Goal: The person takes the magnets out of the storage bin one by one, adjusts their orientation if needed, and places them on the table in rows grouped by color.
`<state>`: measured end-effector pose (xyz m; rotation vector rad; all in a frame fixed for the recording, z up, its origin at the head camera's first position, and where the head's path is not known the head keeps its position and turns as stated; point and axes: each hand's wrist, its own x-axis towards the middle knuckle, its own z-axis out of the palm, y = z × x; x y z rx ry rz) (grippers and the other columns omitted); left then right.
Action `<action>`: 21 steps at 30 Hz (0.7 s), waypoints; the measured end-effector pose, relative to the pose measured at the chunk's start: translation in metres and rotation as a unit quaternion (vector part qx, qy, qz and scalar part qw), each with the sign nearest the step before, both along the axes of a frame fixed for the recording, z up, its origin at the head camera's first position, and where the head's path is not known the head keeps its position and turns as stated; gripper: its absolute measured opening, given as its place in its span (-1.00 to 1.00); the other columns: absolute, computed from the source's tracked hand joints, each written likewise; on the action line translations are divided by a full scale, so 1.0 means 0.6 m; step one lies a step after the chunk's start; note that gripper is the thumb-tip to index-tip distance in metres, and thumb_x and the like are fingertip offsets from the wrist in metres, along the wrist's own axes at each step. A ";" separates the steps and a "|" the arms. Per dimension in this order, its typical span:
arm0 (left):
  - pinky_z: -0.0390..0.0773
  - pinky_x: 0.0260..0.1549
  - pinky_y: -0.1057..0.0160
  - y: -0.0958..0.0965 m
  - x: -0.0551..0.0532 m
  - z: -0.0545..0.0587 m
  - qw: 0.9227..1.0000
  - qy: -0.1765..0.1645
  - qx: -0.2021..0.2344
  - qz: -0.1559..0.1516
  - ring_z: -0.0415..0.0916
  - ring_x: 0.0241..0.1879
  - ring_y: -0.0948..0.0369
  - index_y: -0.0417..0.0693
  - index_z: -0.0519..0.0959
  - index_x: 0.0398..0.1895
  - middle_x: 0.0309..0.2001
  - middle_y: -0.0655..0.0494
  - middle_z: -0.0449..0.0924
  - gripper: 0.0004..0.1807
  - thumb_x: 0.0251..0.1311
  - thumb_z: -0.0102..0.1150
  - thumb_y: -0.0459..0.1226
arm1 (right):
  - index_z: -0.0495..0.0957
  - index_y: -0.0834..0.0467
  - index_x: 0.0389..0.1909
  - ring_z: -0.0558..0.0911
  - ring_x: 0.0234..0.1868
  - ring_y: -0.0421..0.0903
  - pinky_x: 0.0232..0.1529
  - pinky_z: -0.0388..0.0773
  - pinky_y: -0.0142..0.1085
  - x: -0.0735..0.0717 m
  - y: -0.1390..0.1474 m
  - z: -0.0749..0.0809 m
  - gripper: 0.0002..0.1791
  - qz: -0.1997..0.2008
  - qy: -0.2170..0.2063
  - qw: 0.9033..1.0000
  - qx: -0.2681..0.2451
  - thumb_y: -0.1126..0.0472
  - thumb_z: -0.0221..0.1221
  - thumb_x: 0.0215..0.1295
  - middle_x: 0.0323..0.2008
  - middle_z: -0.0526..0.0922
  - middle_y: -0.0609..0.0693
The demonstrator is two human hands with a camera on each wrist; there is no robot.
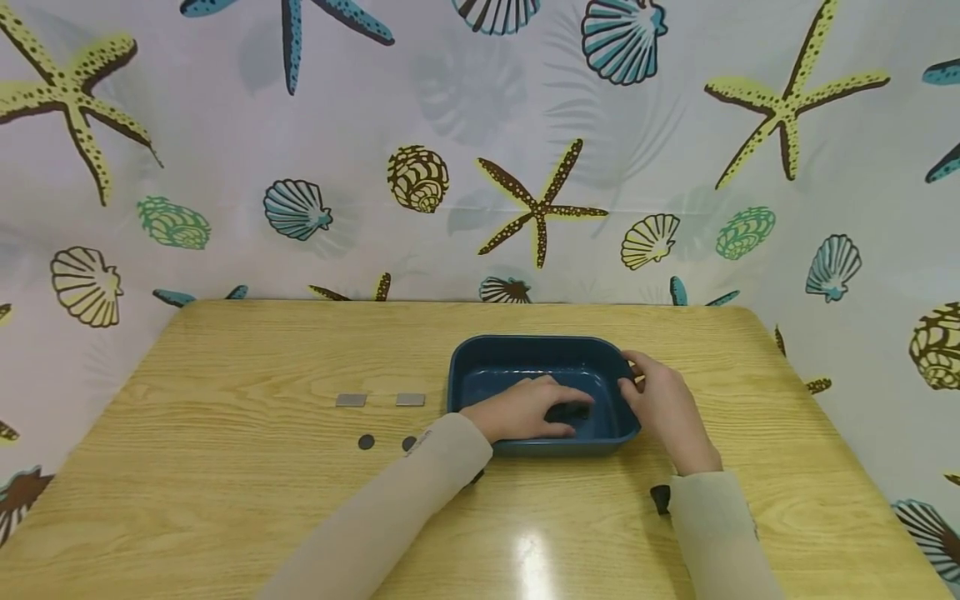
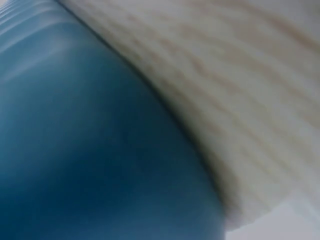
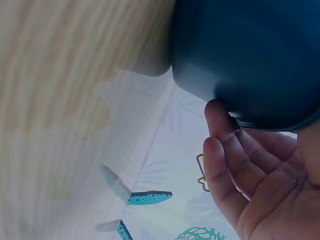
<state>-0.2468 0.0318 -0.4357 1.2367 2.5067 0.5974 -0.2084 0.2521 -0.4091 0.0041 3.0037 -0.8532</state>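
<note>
A dark blue rectangular basin (image 1: 540, 447) with rounded corners stands on the wooden table. My left hand (image 1: 525, 408) reaches over its near side, with the fingers curved down inside. A small black object (image 1: 570, 411) shows between the left thumb and index finger; its kind is hidden by the hand. My right hand (image 1: 663, 400) holds the basin's right end at the rim. In the right wrist view, fingertips (image 3: 216, 112) touch the outer wall close below the rim. The left wrist view shows only the basin's blue wall (image 2: 100, 125) and table.
Left of the basin lie two flat grey rectangles (image 1: 410, 400) and two dark discs (image 1: 366, 442). A black piece (image 1: 660, 498) lies beside the right sleeve, and another black bit (image 1: 477, 477) peeks out by the left sleeve. A shell-patterned curtain (image 1: 360, 108) hangs behind the table.
</note>
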 end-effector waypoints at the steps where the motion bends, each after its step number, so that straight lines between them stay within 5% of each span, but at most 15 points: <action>1: 0.48 0.35 0.05 0.000 0.000 0.000 1.000 -0.001 -0.004 -0.003 0.48 0.27 0.12 0.14 0.45 0.47 0.42 0.15 0.51 -0.43 0.42 0.26 -0.10 | 0.34 0.21 0.49 0.70 0.11 0.19 0.04 0.71 0.01 0.000 0.000 0.000 -0.46 0.000 0.001 1.000 0.000 0.22 0.09 0.56 0.23 0.60 0.31; 21: 0.47 0.31 0.06 0.000 0.003 0.001 0.999 0.021 -0.029 0.012 0.48 0.23 0.16 0.21 0.45 0.47 0.36 0.27 0.57 -0.43 0.41 0.27 -0.08 | 0.35 0.20 0.48 0.70 0.10 0.18 0.02 0.71 -0.01 -0.001 -0.001 0.002 -0.47 0.000 0.001 1.000 0.003 0.23 0.10 0.55 0.21 0.62 0.31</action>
